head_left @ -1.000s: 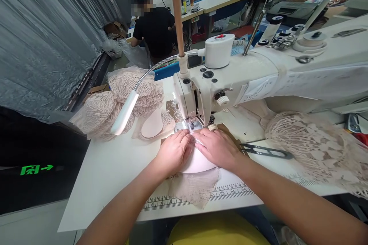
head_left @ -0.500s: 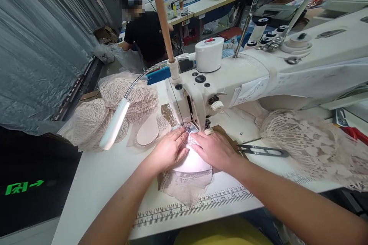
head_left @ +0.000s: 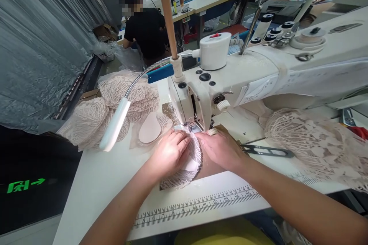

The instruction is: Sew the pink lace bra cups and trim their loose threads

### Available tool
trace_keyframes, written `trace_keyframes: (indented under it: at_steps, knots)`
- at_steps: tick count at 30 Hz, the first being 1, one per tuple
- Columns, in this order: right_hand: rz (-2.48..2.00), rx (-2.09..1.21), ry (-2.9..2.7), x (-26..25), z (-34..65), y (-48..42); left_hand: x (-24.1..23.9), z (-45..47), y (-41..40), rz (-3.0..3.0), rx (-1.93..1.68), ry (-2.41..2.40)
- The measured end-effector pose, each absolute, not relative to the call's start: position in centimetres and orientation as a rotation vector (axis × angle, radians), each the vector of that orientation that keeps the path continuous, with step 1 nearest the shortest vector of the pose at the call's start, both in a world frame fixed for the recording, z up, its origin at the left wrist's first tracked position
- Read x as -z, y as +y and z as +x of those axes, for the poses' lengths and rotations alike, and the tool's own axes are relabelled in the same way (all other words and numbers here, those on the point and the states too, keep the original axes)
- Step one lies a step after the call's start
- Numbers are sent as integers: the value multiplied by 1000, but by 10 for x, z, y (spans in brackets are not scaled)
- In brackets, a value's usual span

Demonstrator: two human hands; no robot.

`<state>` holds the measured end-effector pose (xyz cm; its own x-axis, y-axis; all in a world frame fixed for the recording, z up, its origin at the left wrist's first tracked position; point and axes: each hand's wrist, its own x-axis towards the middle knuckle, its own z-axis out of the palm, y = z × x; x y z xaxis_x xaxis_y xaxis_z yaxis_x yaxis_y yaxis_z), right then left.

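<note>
A pale lace piece [head_left: 196,152] with a smooth white panel [head_left: 191,166] lies under the head of a white sewing machine [head_left: 188,99]. My left hand [head_left: 171,151] is on top of the lace, its fingers bent and pressed together against it, with the thumb mostly hidden. Beside the lace's right edge rests my right hand [head_left: 220,149], palm down; its index finger stretches toward the presser foot [head_left: 190,125]. The other right fingers are partly hidden. Thread snips [head_left: 267,150] lie just right of that hand.
Left of the machine, lace pieces [head_left: 129,99] are stacked near a teardrop-shaped pad [head_left: 150,127]. A lamp [head_left: 115,124] hangs over the tabletop. More lace [head_left: 299,134] lies at right. A printed ruler [head_left: 201,204] runs along the front edge. A person [head_left: 146,30] sits beyond.
The lace piece has been turned, so its scalloped edge now curves along the right side and less white panel shows. My left hand has curled its fingers; my right has shifted slightly right.
</note>
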<state>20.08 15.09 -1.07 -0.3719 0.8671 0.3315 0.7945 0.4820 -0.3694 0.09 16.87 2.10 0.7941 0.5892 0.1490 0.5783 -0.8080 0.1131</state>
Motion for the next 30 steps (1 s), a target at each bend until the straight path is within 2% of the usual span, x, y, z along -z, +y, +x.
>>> trace_keyframes:
  at_steps: [12,20,25,30]
  knots:
    - [-1225,-246,-2319,11,202,151,-6,8,160,2695,-449,1189]
    - [-1306,-157,-2335,13,197,153,5,13,162,2571,-623,1253]
    - [-1467,19,-2339,12,191,156,4,11,163,2494,-653,1248]
    - [-1343,37,-2461,12,191,156,4,10,163,2469,-663,1223]
